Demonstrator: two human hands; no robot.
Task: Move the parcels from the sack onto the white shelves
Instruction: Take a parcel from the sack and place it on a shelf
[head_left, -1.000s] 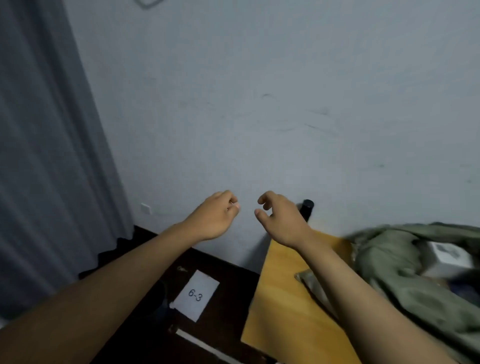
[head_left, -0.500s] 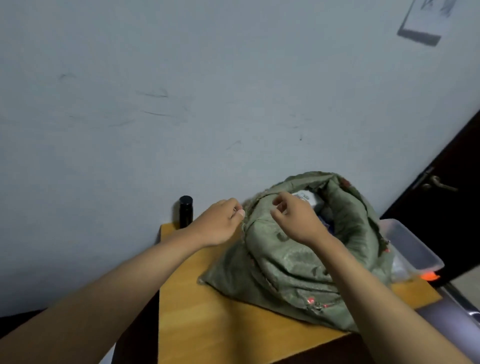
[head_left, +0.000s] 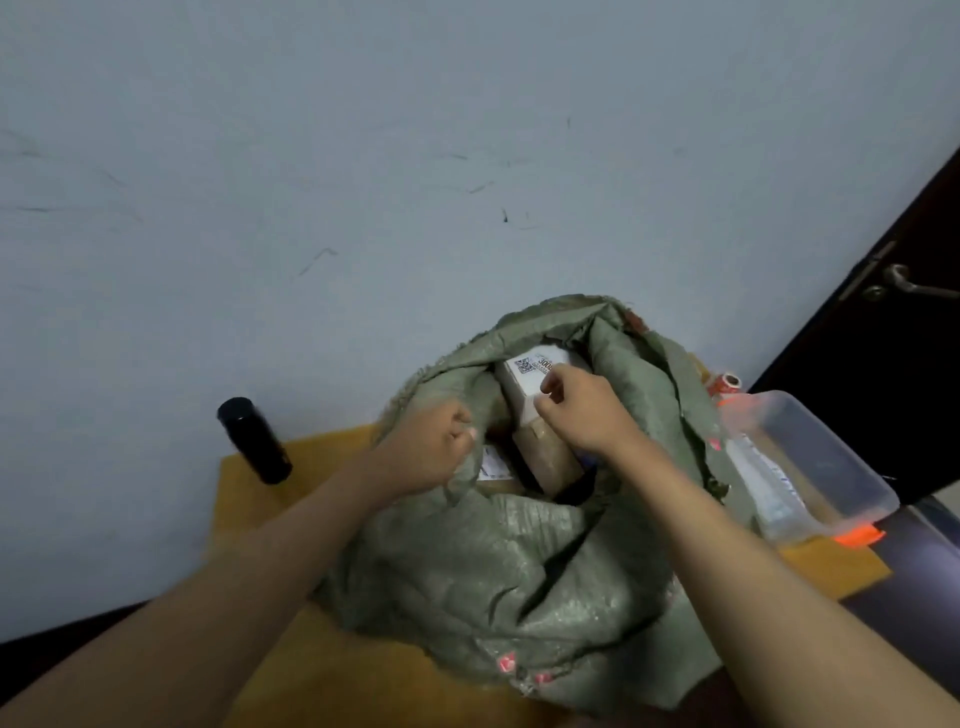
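the green sack (head_left: 498, 571) lies slumped on the wooden worktop (head_left: 249, 519) against the wall, its mouth turned up and away from the person. the left hand (head_left: 428, 447) grips the near-left edge of the mouth, fingers curled into the cloth and holding it back. the right hand (head_left: 584, 410) reaches into the opening, and its fingers (head_left: 550, 387) are bent and close together at the near top corner of the white parcel (head_left: 530, 379); whether they already pinch it or only touch it cannot be told.

the white parcel sits highest in the sack, at the far side of the mouth, directly ahead of the right hand, which is clearly the nearer one. its long axis seems to run from near-left to far-right, with the printed label facing up. just below it, toward the person, stands a brown parcel (head_left: 550, 460), and a paper label (head_left: 493, 462) shows beside the left hand.

the folded rim of the sack crowds the parcel on the right and behind, so lifting it probably means drawing it up and toward the person. a black bottle (head_left: 253, 440) stands well to the left, and a clear plastic tub (head_left: 810, 467) lies just right of the sack. the white shelves are not in view.
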